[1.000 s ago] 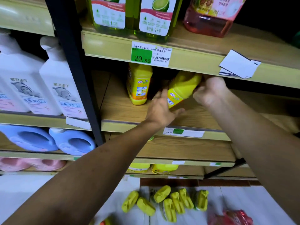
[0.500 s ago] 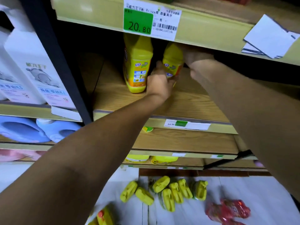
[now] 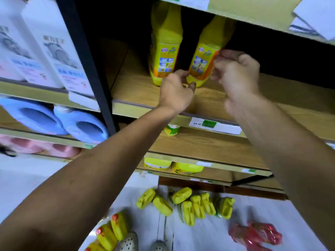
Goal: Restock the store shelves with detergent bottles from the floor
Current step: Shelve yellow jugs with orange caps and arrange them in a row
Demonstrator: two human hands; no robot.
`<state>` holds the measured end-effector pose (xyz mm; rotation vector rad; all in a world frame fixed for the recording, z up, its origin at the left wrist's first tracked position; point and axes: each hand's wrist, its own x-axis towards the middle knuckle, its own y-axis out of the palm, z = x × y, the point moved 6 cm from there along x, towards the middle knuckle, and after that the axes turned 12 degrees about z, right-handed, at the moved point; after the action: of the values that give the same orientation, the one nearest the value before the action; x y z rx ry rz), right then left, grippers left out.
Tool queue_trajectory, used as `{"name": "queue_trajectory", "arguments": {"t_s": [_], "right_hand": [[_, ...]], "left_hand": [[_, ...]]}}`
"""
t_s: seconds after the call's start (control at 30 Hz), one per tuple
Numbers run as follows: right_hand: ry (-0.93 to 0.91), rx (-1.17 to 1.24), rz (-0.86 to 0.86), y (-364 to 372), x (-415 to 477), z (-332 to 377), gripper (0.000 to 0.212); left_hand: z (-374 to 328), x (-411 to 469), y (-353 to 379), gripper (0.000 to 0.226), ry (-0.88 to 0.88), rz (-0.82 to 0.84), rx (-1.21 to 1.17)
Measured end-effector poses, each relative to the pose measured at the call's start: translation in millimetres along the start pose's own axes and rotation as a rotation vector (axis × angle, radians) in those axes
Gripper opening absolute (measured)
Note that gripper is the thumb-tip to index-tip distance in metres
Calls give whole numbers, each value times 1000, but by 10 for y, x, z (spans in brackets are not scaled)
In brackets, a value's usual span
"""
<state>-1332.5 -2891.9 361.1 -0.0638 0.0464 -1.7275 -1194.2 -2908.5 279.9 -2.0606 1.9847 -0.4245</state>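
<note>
Bottle [image 3: 204, 57] upright on wood shelf [image 3: 272, 98].

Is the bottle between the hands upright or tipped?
Upright: the bottle stands base-down on the shelf, neck pointing up.

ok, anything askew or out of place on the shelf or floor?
The right yellow bottle on the shelf tilts, top leaning right, while its neighbour stands straight; left hand and right hand are at it. More yellow bottles lie on their sides on the floor.
</note>
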Motion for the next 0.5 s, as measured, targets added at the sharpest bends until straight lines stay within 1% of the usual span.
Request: {"name": "queue_trajectory", "arguments": {"t_s": [0.07,0.13,0.23,0.3,0.4,0.5], "right_hand": [[54,38,119,-24,-448,-289,16],[144,91,237,-7,-913,-625,15],[318,74,452,233,-1542,-1280,12],[471,66,533,416,-1883,-1829,13],[683,12,627,737,-2313,-2758,18],[835,-68,675,1018,-2695,-3720,24]], "left_hand": [[203,-406,-211,21,-12,-15,-104],[466,-833,-414,15,-30,-18,-176],[1108,-1495,-659,18,-138,-102,-197],[1676,-1913,-703,18,-274,-138,-202],[2687,-2543,-641,17,-527,-117,-151],[3752,-3193,-586,17,-797,-105,-139]]}}
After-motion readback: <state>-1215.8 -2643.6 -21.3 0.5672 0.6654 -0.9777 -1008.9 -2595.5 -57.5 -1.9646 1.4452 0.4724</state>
